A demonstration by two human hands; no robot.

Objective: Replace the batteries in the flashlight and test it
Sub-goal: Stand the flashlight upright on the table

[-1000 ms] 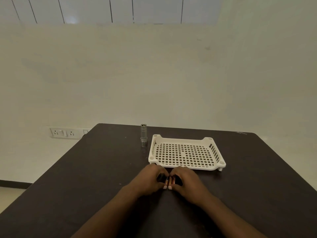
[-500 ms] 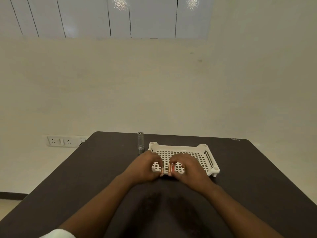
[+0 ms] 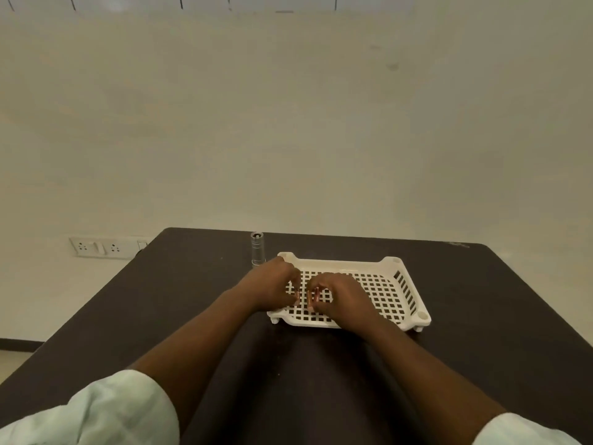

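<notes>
Left hand (image 3: 272, 285) and right hand (image 3: 340, 298) each pinch a small battery (image 3: 316, 293) over the tray (image 3: 394, 285). Flashlight (image 3: 257, 250) stands upright just behind the tray's left corner. Best lower the batteries flat onto the grid before letting go.

no readable text anywhere, batteries (image 3: 316, 294) too small and mostly hidden by fingers to make out a brand, flashlight (image 3: 257, 248) shows no marking, socket plate (image 3: 96, 247) on the wall is plain, tray (image 3: 402, 309) unlabelled too
</notes>
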